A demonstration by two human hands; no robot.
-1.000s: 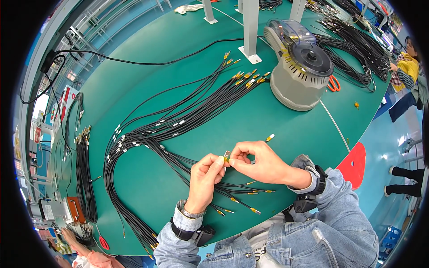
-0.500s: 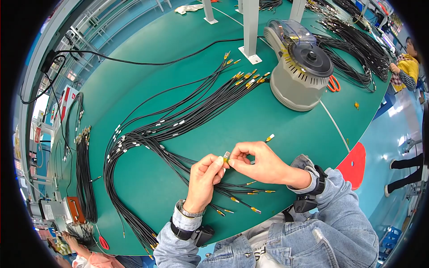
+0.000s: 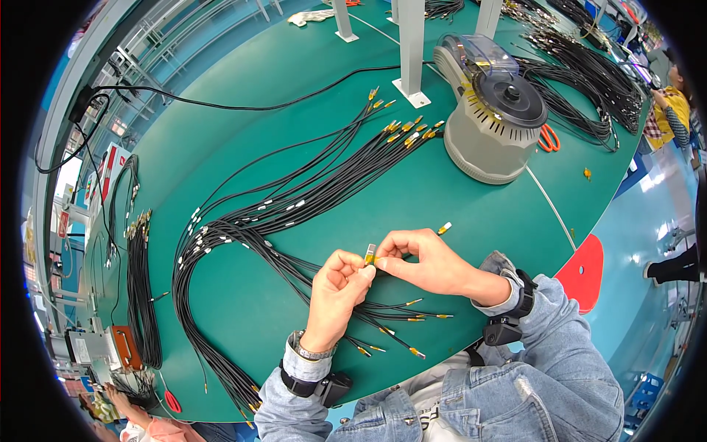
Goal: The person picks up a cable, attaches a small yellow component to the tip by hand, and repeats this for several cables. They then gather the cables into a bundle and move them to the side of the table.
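Between my fingertips stands a cable connector (image 3: 370,251) with a silver metal end and yellow tape below it. My left hand (image 3: 335,295) is closed, pinching it from below with thumb and forefinger. From the other side, my right hand (image 3: 434,264) is closed too, its thumb and forefinger pressed together at the yellow tape. Under and beside my left hand run black cables (image 3: 283,258), several with yellow-taped ends pointing right. A separate taped connector (image 3: 444,228) lies just beyond my right hand.
A grey round tape dispenser (image 3: 495,136) stands at the back right, beside orange-handled scissors (image 3: 549,138). Grey posts (image 3: 412,55) rise from the green table. More cable bundles (image 3: 141,295) lie at the left and far right. A red stool seat (image 3: 582,272) shows past the right edge.
Both hands have shifted slightly, and the connector now stands more upright and shows more of its metal end. My right fingers have moved up a little.
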